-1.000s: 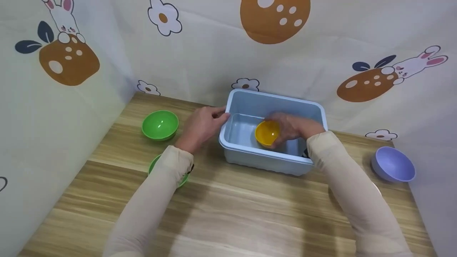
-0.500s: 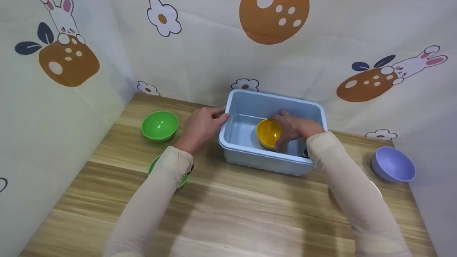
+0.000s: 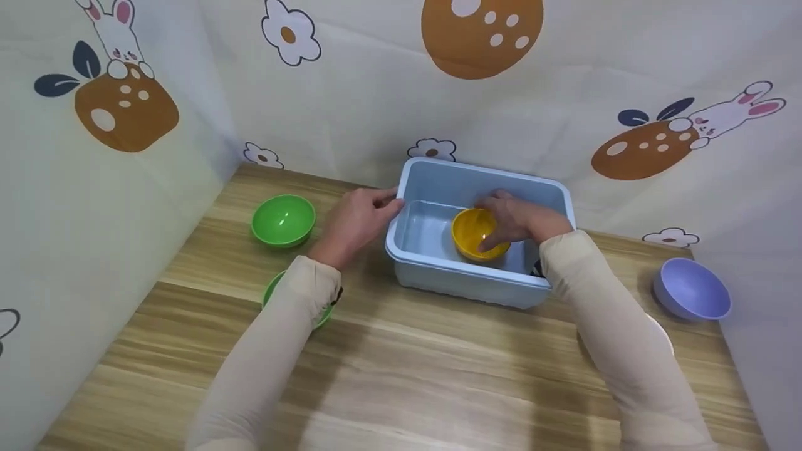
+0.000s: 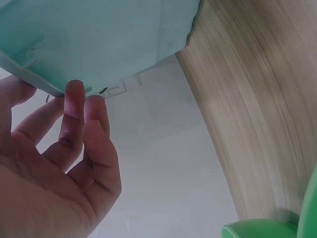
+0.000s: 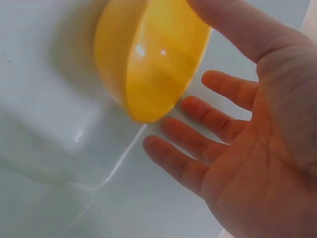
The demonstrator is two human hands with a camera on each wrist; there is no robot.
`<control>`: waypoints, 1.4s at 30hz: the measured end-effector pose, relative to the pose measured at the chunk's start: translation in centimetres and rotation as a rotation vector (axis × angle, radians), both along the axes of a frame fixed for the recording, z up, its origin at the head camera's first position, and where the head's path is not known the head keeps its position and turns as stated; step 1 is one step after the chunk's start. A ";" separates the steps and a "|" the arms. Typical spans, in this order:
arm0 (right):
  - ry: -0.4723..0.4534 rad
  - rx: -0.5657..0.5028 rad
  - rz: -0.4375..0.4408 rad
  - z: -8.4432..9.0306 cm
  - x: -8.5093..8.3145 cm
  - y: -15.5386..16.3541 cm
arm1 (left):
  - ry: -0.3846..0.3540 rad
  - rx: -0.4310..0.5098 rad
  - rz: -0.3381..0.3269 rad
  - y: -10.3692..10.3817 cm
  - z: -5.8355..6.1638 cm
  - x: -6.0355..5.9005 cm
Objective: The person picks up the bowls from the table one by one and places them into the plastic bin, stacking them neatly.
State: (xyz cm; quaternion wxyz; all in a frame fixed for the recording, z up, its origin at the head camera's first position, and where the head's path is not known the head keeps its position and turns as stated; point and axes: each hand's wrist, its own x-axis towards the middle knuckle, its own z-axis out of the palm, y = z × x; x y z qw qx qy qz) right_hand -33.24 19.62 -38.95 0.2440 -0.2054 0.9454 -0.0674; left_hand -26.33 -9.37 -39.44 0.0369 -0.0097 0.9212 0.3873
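Observation:
A light blue plastic bin [image 3: 463, 285] stands on the wooden table by the back wall. Inside it, on the bottom, sits a yellow bowl [image 3: 467, 238] with its mouth up. My right hand [image 3: 517, 219] reaches over the bin's right side, fingers spread and relaxed. In the right wrist view its thumb overlaps the rim of the yellow bowl [image 5: 153, 69], while the other fingers [image 5: 183, 158] lie loose around the bowl's edge. On the bin's left side, my left hand [image 3: 357, 222] pinches the rim between thumb and forefinger; its other fingers [image 4: 101, 158] are bent outside the wall.
Left of the bin is a green bowl [image 3: 283, 220]. Another green bowl [image 3: 272, 289] is partly covered by the left sleeve. A purple bowl [image 3: 692, 289] stands at the right table edge, and a pale-rimmed round dish [image 3: 661, 335] shows behind the right forearm.
The yellow bowl has shifted slightly right and now sits more level on the bin's bottom. My right hand's grip on it has loosened. The left hand stays at the bin's rim.

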 end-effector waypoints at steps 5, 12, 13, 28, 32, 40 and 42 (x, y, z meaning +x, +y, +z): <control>0.031 -0.048 0.009 0.6 -0.5 0.2 | -0.003 0.029 0.012 0.1 0.3 -0.2; 0.014 -0.159 -0.044 1.6 -0.8 0.7 | -0.014 0.032 0.002 0.1 0.6 -0.2; 0.014 -0.174 -0.051 1.8 -0.8 0.7 | -0.014 0.036 0.003 0.1 0.7 -0.2; 0.102 -0.302 -0.071 6.3 0.3 1.1 | -0.072 0.067 0.015 0.3 0.9 -0.2; 0.100 -0.338 -0.087 7.4 0.7 1.5 | -0.085 0.050 0.014 0.2 0.9 -0.1; 0.109 -0.341 -0.125 8.6 1.4 2.6 | -0.100 0.045 0.012 0.2 0.6 0.0; 0.115 -0.338 -0.135 9.0 1.7 2.9 | -0.104 0.053 0.015 0.2 0.6 0.0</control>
